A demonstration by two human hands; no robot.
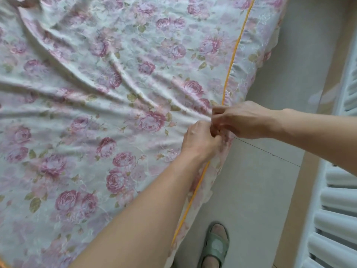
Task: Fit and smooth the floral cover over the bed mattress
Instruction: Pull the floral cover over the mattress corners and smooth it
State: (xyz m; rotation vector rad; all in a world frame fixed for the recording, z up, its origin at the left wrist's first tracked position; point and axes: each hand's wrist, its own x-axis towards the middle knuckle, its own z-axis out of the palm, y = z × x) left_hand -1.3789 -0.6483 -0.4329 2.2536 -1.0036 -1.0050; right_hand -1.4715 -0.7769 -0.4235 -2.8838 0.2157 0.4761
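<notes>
The floral cover [100, 105], white with pink roses, lies over the mattress and fills most of the view. An orange piping line [234, 53] runs along its right edge, with a lace skirt hanging beside it. My left hand [201, 140] and my right hand [241, 120] meet at that edge, both gripping a bunch of the fabric at the piping. Long folds fan out leftward from the gripped spot across the cover.
A pale tiled floor [266, 182] runs along the bed's right side. My foot in a green slipper [215, 246] stands by the bed edge. A white radiator [340, 219] lines the right wall.
</notes>
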